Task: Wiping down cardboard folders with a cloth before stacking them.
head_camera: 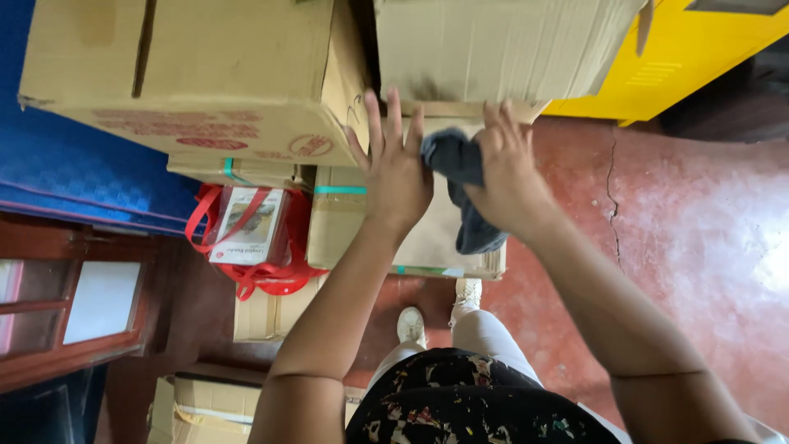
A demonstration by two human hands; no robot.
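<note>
Patterned dark fabric fills the bottom centre of the frame, with pale trouser legs and two white shoes below it on the red floor. From there both bare forearms reach up to mid-frame. Left hand is spread flat, fingers straight and apart, palm toward the boxes, its edge touching a dark grey cloth. Right hand is closed around that cloth, bunching its top; the rest of the cloth hangs down beneath the fist (its lower end dangles in front of a flat carton).

That flat carton sits at frame centre, sealed with teal tape. Above it, in the upper left, a large brown box with red printing juts out, and another big box fills the upper centre. A yellow cabinet occupies the upper right corner. Left of centre, a red-strapped clear bag rests on smaller cartons. A blue mat lies along the left edge, with a wooden-framed glass door lower left. A crack runs down the floor at right.
</note>
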